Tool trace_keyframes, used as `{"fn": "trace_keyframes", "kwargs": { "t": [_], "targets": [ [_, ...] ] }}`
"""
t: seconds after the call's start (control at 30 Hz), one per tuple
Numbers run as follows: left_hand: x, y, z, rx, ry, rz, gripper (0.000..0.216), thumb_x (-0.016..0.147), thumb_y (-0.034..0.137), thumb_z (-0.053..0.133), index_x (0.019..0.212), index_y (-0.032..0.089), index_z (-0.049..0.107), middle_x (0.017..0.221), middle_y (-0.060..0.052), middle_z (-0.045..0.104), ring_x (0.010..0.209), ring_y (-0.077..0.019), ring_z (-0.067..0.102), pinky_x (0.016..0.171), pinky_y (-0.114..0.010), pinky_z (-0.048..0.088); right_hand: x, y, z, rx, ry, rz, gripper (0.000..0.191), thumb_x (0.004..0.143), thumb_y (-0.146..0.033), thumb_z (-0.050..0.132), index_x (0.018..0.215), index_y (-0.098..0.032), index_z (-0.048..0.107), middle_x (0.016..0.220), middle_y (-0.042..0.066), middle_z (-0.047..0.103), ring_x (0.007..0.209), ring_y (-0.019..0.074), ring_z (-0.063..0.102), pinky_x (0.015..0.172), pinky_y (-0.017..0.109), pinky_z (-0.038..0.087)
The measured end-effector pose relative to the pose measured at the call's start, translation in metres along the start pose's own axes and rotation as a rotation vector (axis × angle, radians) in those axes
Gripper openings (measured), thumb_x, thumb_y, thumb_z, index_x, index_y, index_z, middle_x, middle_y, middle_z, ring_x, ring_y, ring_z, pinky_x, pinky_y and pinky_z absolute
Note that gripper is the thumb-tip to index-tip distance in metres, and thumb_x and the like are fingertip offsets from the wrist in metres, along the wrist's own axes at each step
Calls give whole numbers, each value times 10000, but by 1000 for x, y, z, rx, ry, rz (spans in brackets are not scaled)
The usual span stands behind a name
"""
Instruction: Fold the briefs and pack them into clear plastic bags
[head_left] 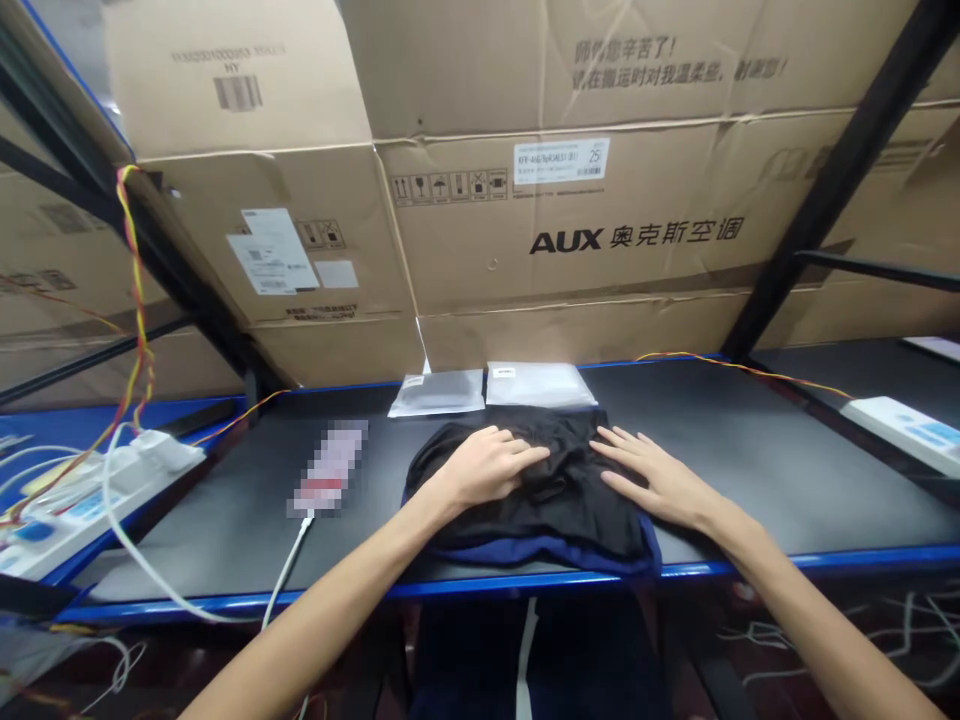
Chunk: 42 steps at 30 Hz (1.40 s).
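A dark cloth item [577, 510], black on top with a navy blue layer along its front edge, lies bunched on the grey tabletop [750, 450]. It looks like a garment, though its kind is unclear. My left hand [487, 467] rests on its upper left part, fingers curled into the black fabric and the index finger pointing right. On the right side, my right hand [649, 480] lies flat with its fingers spread over the cloth's edge. Just behind the cloth are two flat plastic packets, a greyish packet [439, 392] and a whiter packet [536, 384].
A blurred-out phone [330, 468] on a white cable [289, 570] lies to the left. Power strips stand at both sides, a left strip [97, 500] and a right strip [907, 435]. Large cardboard sheets [465, 260] form the back wall between black metal posts [817, 180].
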<state>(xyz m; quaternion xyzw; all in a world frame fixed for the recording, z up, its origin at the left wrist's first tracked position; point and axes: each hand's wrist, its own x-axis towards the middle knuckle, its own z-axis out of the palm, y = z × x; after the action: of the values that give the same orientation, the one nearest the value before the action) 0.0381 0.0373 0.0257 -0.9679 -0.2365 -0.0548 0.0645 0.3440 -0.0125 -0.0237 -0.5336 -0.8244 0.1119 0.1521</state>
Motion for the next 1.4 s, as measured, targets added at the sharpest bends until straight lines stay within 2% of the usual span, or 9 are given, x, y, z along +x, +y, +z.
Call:
{"fn": "trace_keyframes", "kwargs": {
  "t": [0.2,0.3,0.5,0.73,1.0,1.1,1.2,1.3,1.4],
  "targets": [
    [25,21,-4,-103,176,-274,449,819,228,611,1262,220,541,1098,-44,671,950,-219,653,817,-300,518,0,3,5,15,38,-8,549,949,-560,441,1439,-313,464,1556,36,332,1442,296,269,1184,560,211],
    [39,37,-6,-128,187,-366,408,839,245,594,1242,218,536,1097,-54,651,946,-223,654,812,-306,527,0,5,7,25,74,1,565,956,-551,414,1449,-278,452,1528,52,395,1432,292,301,1181,555,235],
    [44,53,9,-164,58,-252,419,836,264,612,1250,241,548,1090,-51,620,942,-228,648,751,-305,545,-3,5,7,108,206,92,549,975,-515,352,1437,-239,463,1465,58,496,1370,272,426,1157,478,344],
    [36,50,19,-263,192,-280,565,841,595,601,1280,240,576,1087,-54,613,891,-232,661,749,-328,551,-4,-9,3,179,220,45,527,976,-494,378,1456,-283,428,1476,27,485,1359,264,443,1154,465,356],
    [37,47,17,-374,250,-381,277,867,331,619,1134,273,664,1002,-19,665,874,-203,668,767,-300,536,-4,-11,5,56,192,-41,599,953,-477,438,1495,-242,336,1513,75,432,1370,266,426,1138,467,378],
    [32,44,10,-540,360,-425,223,858,250,603,1077,233,642,988,-18,696,856,-184,673,770,-279,531,-3,-12,3,17,157,-24,572,954,-479,425,1464,-224,391,1492,87,460,1378,275,413,1144,484,362],
    [19,40,2,-682,476,-529,331,875,252,580,1202,231,537,893,6,692,698,-143,666,674,-247,518,-3,-11,3,-9,140,19,581,938,-502,441,1444,-217,426,1479,91,477,1391,295,390,1147,508,350],
    [-1,34,-6,-557,500,-612,504,888,247,557,1369,266,411,780,34,655,634,-147,642,650,-253,493,-5,-9,4,-19,133,34,579,927,-512,454,1443,-252,430,1486,67,470,1403,308,365,1151,539,330],
    [-22,27,-9,-318,375,-660,422,888,259,553,1304,312,506,792,19,656,710,-179,647,681,-277,484,-5,-8,4,-27,131,38,579,930,-514,447,1447,-253,426,1490,62,464,1409,305,354,1155,538,324]
  ]
}}
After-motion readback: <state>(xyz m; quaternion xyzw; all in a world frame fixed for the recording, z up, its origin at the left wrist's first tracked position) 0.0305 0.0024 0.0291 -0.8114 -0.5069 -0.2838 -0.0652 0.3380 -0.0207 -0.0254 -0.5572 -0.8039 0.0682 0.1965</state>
